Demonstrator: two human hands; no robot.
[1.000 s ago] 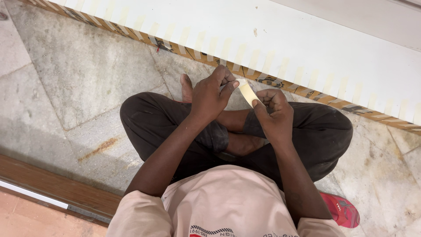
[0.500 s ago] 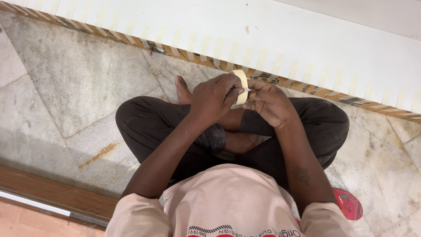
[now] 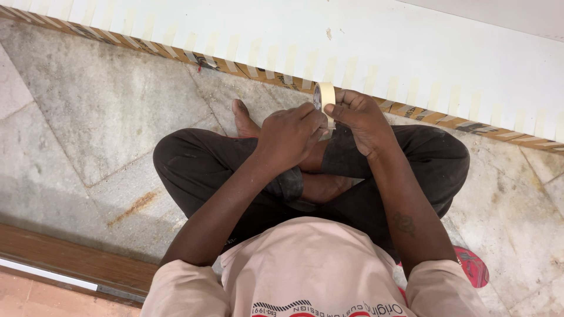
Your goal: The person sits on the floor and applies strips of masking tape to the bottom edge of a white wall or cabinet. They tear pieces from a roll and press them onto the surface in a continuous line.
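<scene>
The floor (image 3: pixel 88 117) is grey stone with a rusty brown stain (image 3: pixel 134 207). A person sits cross-legged on it. A long white board (image 3: pixel 411 53) lies along it, and a pink thing (image 3: pixel 472 265), maybe a sandal.

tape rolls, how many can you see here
1. The tape roll is pinched in the right hand, with the left hand touching it from the side, just in front of the white board. Others may be hidden.

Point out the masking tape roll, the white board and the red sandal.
masking tape roll (image 3: pixel 325 94), head view, outer curved face above the fingers.
white board (image 3: pixel 411 41), head view, bare flat face.
red sandal (image 3: pixel 472 265), head view, visible toe end beside the right arm.
</scene>
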